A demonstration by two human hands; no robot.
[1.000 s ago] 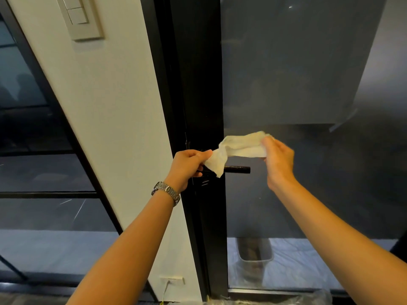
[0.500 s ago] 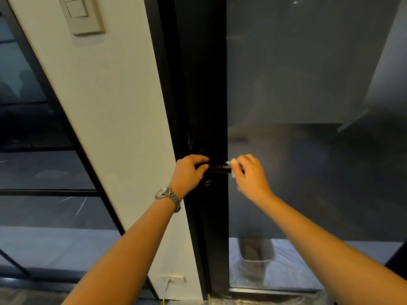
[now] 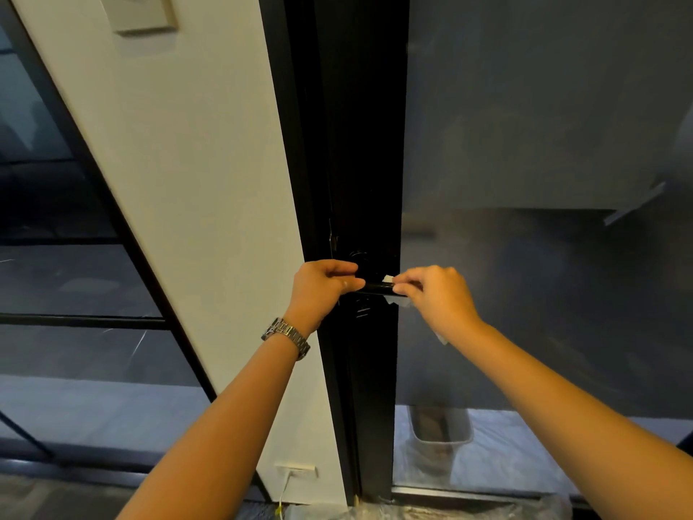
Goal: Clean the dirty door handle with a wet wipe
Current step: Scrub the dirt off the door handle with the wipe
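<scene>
I see the left hand (image 3: 324,285) closed around the inner end of the black door handle (image 3: 371,288), close to the dark door frame (image 3: 360,144), with a metal watch (image 3: 287,337) on its wrist. The right hand (image 3: 437,294) is closed around the outer end of the handle and presses the white wet wipe (image 3: 395,300) on it. Only small edges of the wipe show above and below the fingers.

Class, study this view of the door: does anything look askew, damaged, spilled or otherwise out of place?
Nothing stands out. The left hand grips the black door handle near the frame, while the right hand wraps the wet wipe around its free end. No spill or damage shows.
</scene>
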